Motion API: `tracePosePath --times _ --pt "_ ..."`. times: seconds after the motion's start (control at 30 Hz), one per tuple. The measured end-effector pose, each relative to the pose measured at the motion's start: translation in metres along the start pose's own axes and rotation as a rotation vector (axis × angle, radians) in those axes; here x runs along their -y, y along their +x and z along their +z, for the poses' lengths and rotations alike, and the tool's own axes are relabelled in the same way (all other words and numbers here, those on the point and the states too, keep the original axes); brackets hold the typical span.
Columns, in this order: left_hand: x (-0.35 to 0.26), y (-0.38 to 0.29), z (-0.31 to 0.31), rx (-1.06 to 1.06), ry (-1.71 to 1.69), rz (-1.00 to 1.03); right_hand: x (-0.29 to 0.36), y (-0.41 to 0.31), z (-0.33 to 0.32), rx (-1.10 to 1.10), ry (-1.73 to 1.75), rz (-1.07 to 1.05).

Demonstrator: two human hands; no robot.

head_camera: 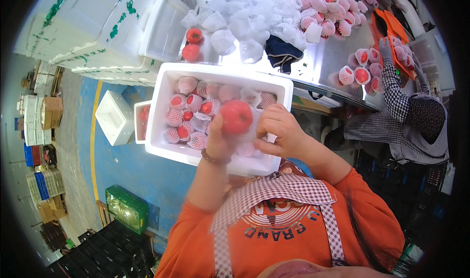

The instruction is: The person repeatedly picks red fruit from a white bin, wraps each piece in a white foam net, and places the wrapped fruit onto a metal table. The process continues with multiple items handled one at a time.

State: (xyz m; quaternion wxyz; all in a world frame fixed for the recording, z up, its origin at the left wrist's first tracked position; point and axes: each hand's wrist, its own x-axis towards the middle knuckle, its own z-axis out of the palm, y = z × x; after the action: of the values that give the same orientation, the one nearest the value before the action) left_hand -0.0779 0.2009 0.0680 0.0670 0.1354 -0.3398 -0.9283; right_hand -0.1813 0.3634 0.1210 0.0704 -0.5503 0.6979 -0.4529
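My left hand (219,144), with a beaded bracelet at the wrist, holds a bare red tomato (237,117) above a white foam box (216,70). A blurred white foam net sleeve (246,135) lies just below the tomato, between my hands. My right hand (279,129) is beside that sleeve with its fingers curled; blur hides whether they pinch its edge. Inside the box are several tomatoes in pinkish net sleeves (194,102), partly hidden by my left hand and the held tomato.
Loose net sleeves (253,9), two bare tomatoes (191,52) and a dark cloth (282,52) lie on the metal table (323,63). Foam boxes (95,24) are stacked left. A co-worker (400,120) handles an orange crate (400,63) at right. An open foam box (115,118) stands on the blue floor.
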Motion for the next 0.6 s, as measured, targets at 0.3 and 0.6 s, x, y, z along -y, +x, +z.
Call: tracePosePath --times 0.3,0.6 --pt "-0.006 0.000 0.009 0.126 0.033 -0.049 -0.001 0.005 0.002 -0.241 -0.175 -0.026" --pt "-0.012 -0.001 0.006 0.071 0.107 -0.226 -0.008 0.017 -0.011 -0.083 -0.472 -0.248"
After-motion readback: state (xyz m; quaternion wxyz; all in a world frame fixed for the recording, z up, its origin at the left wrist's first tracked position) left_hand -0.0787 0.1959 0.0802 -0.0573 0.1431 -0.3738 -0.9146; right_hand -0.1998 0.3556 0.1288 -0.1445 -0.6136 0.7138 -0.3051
